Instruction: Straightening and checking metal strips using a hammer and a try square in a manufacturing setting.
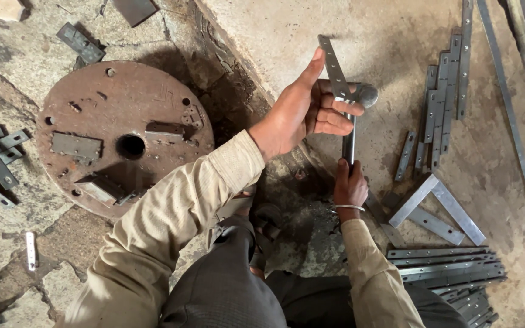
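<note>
Your left hand (302, 112) grips a flat perforated grey steel strip (334, 68) against the metal hammer's head (364, 94). Your right hand (349, 182) clenches the hammer's handle; this looks like positioning, so steady the strip next.

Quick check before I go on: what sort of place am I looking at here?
Most likely a small metal fabrication workshop, with work done on the floor. Perforated steel strips lie in piles on rough concrete, a rusty round steel plate sits nearby, and the right hand grips a hammer while the left hand holds a strip.

A cracked, dusty stone floor (44, 267) — with a paler concrete slab (390, 30) at the right — lies in soft, even daylight.
</note>
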